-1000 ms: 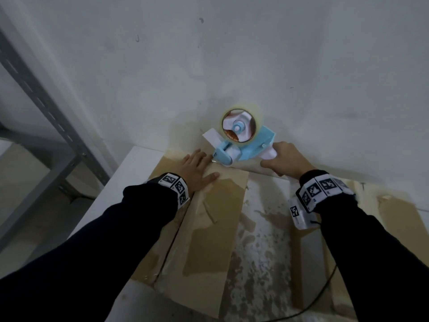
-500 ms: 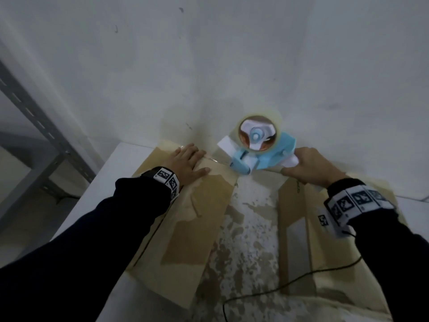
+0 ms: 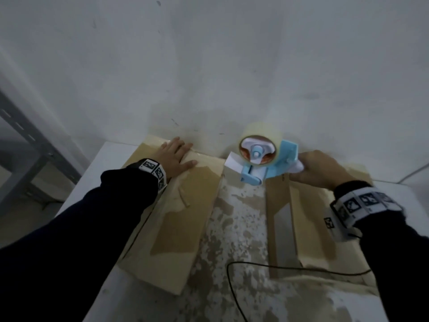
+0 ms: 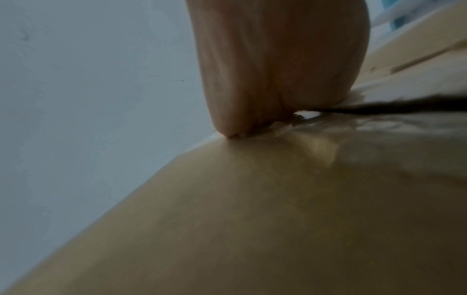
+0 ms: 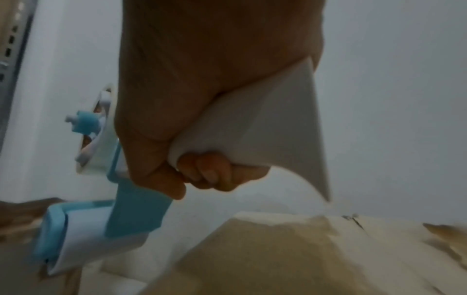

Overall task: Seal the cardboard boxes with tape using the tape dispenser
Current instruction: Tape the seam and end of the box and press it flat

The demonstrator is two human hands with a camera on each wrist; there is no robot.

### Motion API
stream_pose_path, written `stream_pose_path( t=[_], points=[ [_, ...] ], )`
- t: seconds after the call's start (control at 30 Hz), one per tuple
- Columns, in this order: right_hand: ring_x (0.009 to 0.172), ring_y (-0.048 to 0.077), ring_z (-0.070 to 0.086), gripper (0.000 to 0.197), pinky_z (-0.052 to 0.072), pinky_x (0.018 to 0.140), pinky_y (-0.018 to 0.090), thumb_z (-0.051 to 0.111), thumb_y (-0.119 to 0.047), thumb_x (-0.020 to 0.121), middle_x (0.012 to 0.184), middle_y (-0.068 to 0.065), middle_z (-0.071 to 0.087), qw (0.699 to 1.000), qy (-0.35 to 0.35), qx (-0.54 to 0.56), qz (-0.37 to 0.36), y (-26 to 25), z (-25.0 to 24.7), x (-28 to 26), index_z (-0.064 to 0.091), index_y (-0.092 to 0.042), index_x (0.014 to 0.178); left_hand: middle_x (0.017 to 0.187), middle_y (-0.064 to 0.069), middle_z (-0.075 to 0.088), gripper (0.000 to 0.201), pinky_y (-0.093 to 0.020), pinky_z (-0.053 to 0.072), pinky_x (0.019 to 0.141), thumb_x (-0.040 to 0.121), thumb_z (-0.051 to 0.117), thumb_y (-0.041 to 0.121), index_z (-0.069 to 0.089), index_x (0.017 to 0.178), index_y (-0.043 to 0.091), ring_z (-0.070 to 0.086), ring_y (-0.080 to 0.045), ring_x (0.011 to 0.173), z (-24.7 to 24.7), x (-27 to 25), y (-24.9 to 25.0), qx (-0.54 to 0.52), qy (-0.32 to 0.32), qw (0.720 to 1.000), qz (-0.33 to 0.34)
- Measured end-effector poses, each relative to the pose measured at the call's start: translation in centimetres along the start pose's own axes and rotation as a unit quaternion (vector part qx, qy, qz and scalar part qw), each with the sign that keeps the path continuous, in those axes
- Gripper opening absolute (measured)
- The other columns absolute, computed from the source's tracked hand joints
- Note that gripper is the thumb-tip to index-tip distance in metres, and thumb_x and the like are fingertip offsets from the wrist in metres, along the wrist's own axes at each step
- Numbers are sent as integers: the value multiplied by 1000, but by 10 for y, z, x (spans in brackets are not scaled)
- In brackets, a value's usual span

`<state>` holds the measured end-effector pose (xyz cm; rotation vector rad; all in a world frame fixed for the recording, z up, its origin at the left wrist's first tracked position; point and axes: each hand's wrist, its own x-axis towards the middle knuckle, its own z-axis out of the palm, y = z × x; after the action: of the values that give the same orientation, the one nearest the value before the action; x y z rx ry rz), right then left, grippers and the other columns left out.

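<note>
now the tape dispenser point(image 3: 262, 162) sits lower than a second ago, its roller end down at the far edge of the cardboard box point(image 3: 183, 219), right where the pale centre strip between the flaps begins. it has also moved away from the left hand point(image 3: 174, 159), which was nearly touching it earlier. that reads as the start of a run: tape anchored at the far edge, ready to be drawn back along the seam toward the person.

the left hand lies flat, fingers straight, pressing the flap left of the dispenser; its wrist view shows the palm against smooth, slightly glossy brown board. the right hand point(image 3: 322, 169) is clenched round the dispenser's white handle point(image 5: 265, 127), just right of the roll.

the dispenser is sky-blue and white plastic with a fat roll of clear, yellowish tape point(image 3: 261, 135) on a hub. the board looks worn (patchy, peeled white down the middle, with older tape shining on the flaps). a thin black cable point(image 3: 234, 291) loops across the box nearer the person than the dispenser. the box rests on a white tabletop point(image 3: 92, 182).
</note>
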<state>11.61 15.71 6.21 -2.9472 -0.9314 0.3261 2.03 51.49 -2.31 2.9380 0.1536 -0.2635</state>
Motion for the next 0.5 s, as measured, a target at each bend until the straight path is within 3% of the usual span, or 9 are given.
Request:
stream_pose_path(
  t=[0.2,0.37,0.5],
  points=[
    [94,31,64,48,52,79,38,58,-46,75,107,13,70,1000,-10,10,13,-15,1,0,68,-10,105,158,-1,3,71,-43,4,117,94,26,56,1,150,20,-6,-20,146,-5,-4,-1,4,-25,1000,3],
    [96,32,64,34,51,79,38,65,-33,80,108,13,70,1000,-10,0,3,-17,1,0,68,-10,105,157,-4,-16,82,-50,3,116,90,27,61,-14,148,19,-11,-23,146,-24,-14,14,5,-42,999,7],
    [89,32,63,41,48,72,34,61,-40,74,103,14,70,999,-18,26,19,-22,2,-3,67,-8,100,157,-3,-17,94,-45,2,117,86,37,64,-16,147,18,-11,-19,146,-36,-31,48,-25,-86,995,44]
  ],
)
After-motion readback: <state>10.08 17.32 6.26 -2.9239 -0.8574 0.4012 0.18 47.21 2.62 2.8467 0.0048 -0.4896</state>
